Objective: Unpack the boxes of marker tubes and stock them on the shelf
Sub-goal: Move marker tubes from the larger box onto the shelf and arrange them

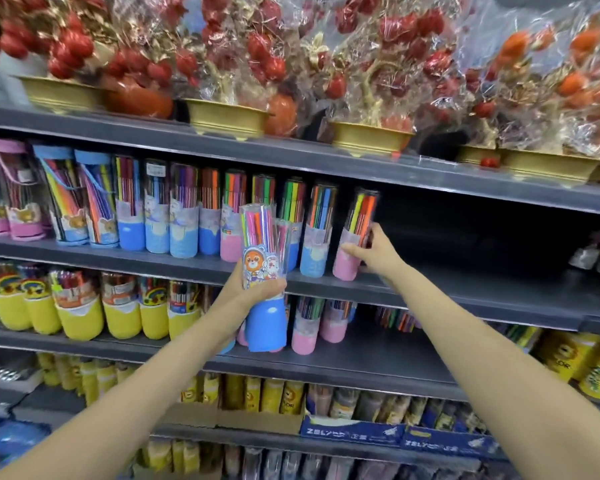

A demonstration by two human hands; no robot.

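My left hand [253, 289] grips a blue-bottomed marker tube [265, 282] with a bear sticker, held upright in front of the shelves; more tubes show behind it in the same hand. My right hand [371, 252] holds a pink-bottomed marker tube [355, 233] that stands on the dark grey shelf [465, 289], at the right end of a row of blue and pink marker tubes [187, 220]. To the right of that tube the shelf is bare and dark.
Wrapped red-fruit ornaments in gold pots [222, 119] fill the top shelf. Yellow-bottomed tubes [77, 317] and pink tubes [312, 327] stand one shelf below. Lower shelves hold yellow packs [274, 393] and blue boxes [354, 431]. Small bottles [593, 258] sit far right.
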